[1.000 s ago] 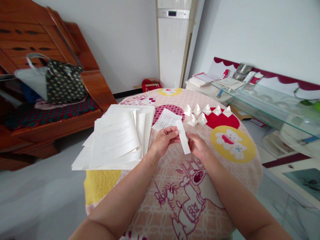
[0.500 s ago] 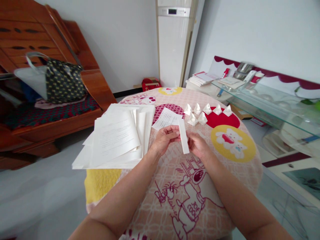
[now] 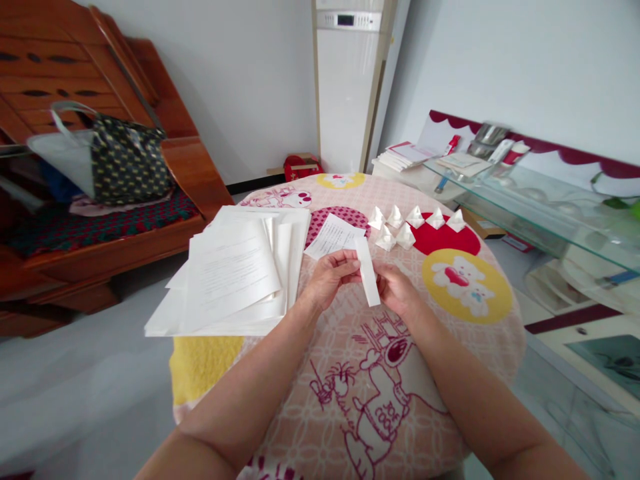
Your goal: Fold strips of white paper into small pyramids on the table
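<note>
My left hand [image 3: 327, 277] and my right hand [image 3: 397, 290] both pinch a narrow folded white paper strip [image 3: 367, 270], held a little above the round table with its pink cartoon cloth [image 3: 380, 373]. The strip runs away from me, slightly tilted. Just beyond it a printed paper sheet [image 3: 333, 237] lies flat. Several small folded white paper shapes [image 3: 413, 223] stand in a cluster at the table's far side, on and beside a red patch.
A fanned stack of white sheets [image 3: 235, 273] overhangs the table's left edge. A wooden bench [image 3: 100, 220] with a patterned bag [image 3: 125, 160] stands to the left. A glass shelf unit [image 3: 540, 207] with clutter runs along the right. A white tall appliance [image 3: 347, 87] stands behind.
The paper strip has shifted only slightly between my fingers; both hands stay in the same place.
</note>
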